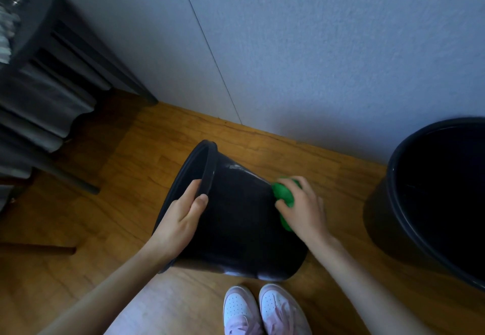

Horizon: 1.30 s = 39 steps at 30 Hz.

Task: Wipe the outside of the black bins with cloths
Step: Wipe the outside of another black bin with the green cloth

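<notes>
A black bin [236, 219] is tipped on its side above the wooden floor, its open mouth facing left. My left hand [181, 219] grips the bin's rim, thumb outside and fingers curled inside. My right hand [301, 208] holds a bunched green cloth [283, 198] against the bin's outer wall near its right edge. A second, larger black bin [393, 203] stands upright at the right, partly cut off by the frame edge.
A grey-white wall [315, 45] runs behind the bins. A dark metal rack [52, 77] with folded grey items stands at the left, its legs on the wooden floor [126, 177]. My feet in pale shoes [265, 311] are below the tipped bin.
</notes>
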Tool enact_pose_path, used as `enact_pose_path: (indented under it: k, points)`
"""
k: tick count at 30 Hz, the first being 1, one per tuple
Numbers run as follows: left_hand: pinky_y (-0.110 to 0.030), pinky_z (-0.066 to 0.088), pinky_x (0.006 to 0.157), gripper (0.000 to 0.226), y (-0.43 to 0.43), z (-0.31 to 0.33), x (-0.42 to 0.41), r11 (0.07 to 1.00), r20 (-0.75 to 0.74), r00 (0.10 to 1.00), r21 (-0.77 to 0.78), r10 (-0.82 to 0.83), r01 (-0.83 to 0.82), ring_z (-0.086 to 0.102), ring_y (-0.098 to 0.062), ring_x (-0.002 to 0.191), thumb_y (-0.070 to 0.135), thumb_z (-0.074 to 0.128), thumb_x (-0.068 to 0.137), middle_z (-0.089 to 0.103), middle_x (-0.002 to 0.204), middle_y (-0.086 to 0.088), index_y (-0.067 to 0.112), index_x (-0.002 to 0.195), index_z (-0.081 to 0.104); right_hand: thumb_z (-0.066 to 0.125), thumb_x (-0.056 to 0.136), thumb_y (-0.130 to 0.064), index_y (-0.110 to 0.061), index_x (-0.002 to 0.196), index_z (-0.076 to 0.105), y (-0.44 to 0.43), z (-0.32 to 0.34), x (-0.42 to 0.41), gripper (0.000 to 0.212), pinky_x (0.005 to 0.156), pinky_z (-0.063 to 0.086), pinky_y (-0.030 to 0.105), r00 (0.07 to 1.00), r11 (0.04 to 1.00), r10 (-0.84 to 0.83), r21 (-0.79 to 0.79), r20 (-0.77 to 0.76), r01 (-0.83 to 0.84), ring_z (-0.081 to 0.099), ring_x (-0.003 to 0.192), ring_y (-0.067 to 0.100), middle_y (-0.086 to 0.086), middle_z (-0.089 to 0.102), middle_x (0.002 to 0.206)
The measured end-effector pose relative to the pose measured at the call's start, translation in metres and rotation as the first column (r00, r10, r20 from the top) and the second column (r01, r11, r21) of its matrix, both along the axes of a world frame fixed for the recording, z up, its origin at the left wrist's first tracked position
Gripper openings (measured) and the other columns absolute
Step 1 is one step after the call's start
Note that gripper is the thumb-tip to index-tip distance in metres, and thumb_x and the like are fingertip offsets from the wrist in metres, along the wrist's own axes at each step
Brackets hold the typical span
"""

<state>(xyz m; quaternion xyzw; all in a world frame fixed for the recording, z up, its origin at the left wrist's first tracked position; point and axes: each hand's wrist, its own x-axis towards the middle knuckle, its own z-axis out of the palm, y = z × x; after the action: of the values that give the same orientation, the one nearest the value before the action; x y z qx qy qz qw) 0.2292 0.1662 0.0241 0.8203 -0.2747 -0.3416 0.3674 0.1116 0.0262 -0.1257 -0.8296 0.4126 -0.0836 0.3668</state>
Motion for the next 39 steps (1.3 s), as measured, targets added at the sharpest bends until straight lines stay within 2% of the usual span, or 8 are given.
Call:
enact_pose_path:
  k: [6, 9, 13, 16, 27, 35, 37, 39]
  points:
    - [0.006, 0.037, 0.059, 0.028, 0.004, -0.002, 0.001, 1.000, 0.012, 1.000, 0.000, -0.004, 0.004, 0.049, 0.033, 0.068, 0.007, 0.029, 0.099, 0.043, 0.088, 0.027, 0.024, 0.122, 0.031, 0.060, 0.083, -0.024, -0.026, 0.124, 0.057, 0.000, 0.020, 0.042, 0.041, 0.075, 0.036, 0.024, 0.978, 1.000, 0.027, -0.017, 0.207, -0.024, 0.056, 0.104, 0.020, -0.005, 0.050, 0.125]
    - [0.007, 0.036, 0.060, 0.035, 0.006, -0.004, 0.002, 1.000, 0.005, 1.000, -0.006, 0.015, -0.015, 0.047, 0.035, 0.068, 0.006, 0.030, 0.099, 0.041, 0.090, 0.028, 0.013, 0.133, 0.033, 0.056, 0.087, -0.028, -0.027, 0.126, 0.054, -0.019, -0.006, 0.044, 0.039, 0.080, 0.039, 0.030, 0.997, 0.997, -0.009, 0.071, 0.073, 0.004, 0.054, 0.109, 0.025, -0.002, 0.049, 0.128]
    - [0.008, 0.036, 0.059, 0.026, 0.004, -0.002, 0.002, 1.000, 0.010, 1.000, -0.006, 0.001, -0.001, 0.045, 0.036, 0.067, 0.005, 0.030, 0.099, 0.039, 0.090, 0.028, 0.031, 0.106, 0.032, 0.053, 0.091, -0.032, -0.026, 0.131, 0.049, -0.041, -0.049, 0.013, 0.041, 0.093, 0.039, 0.039, 0.970, 0.983, -0.028, 0.170, -0.243, 0.071, 0.048, 0.120, 0.031, 0.005, 0.044, 0.137]
    - [0.007, 0.036, 0.061, 0.032, 0.004, -0.003, 0.003, 0.999, 0.019, 0.999, -0.001, -0.040, 0.040, 0.045, 0.036, 0.068, 0.006, 0.030, 0.099, 0.039, 0.089, 0.028, 0.037, 0.094, 0.035, 0.053, 0.092, -0.031, -0.025, 0.134, 0.046, -0.036, -0.058, -0.012, 0.044, 0.095, 0.039, 0.040, 0.960, 0.977, -0.033, 0.196, -0.277, 0.090, 0.047, 0.122, 0.029, 0.003, 0.040, 0.140]
    - [0.000, 0.043, 0.065, 0.030, 0.014, -0.008, 0.009, 0.983, 0.030, 0.982, 0.029, -0.184, 0.183, 0.058, 0.022, 0.079, 0.012, 0.029, 0.099, 0.057, 0.078, 0.050, 0.041, 0.098, 0.036, 0.060, 0.085, -0.025, -0.027, 0.127, 0.054, 0.006, 0.035, 0.044, 0.042, 0.073, 0.025, 0.020, 0.969, 0.999, 0.040, -0.017, 0.246, -0.036, 0.052, 0.106, 0.014, -0.006, 0.048, 0.128]
    - [-0.006, 0.048, 0.070, 0.013, 0.015, -0.009, 0.012, 0.976, 0.032, 0.976, -0.001, -0.216, 0.216, 0.063, 0.010, 0.088, 0.031, 0.033, 0.098, 0.061, 0.088, 0.043, 0.041, 0.103, 0.039, 0.051, 0.093, -0.025, -0.018, 0.133, 0.048, -0.036, -0.032, 0.034, 0.040, 0.087, 0.044, 0.032, 0.989, 0.941, -0.139, 0.305, -0.050, 0.148, 0.051, 0.115, 0.025, 0.007, 0.049, 0.133]
    - [-0.006, 0.048, 0.070, 0.010, 0.014, -0.009, 0.012, 0.973, 0.037, 0.972, -0.011, -0.230, 0.231, 0.063, 0.010, 0.087, 0.035, 0.033, 0.097, 0.061, 0.088, 0.043, 0.040, 0.102, 0.039, 0.049, 0.095, -0.026, -0.015, 0.133, 0.047, -0.044, -0.036, 0.024, 0.039, 0.095, 0.041, 0.035, 0.974, 0.846, -0.224, 0.492, -0.021, 0.205, 0.049, 0.120, 0.028, 0.010, 0.049, 0.134]
    - [-0.001, 0.045, 0.067, 0.020, 0.013, -0.007, 0.011, 0.980, 0.006, 0.981, -0.024, -0.195, 0.195, 0.058, 0.020, 0.083, 0.022, 0.032, 0.099, 0.056, 0.081, 0.050, 0.041, 0.098, 0.038, 0.044, 0.097, -0.030, -0.016, 0.125, 0.053, -0.050, -0.025, 0.020, 0.032, 0.087, 0.044, 0.034, 0.905, 0.613, -0.425, 0.746, 0.034, 0.260, 0.055, 0.109, 0.027, 0.011, 0.056, 0.123]
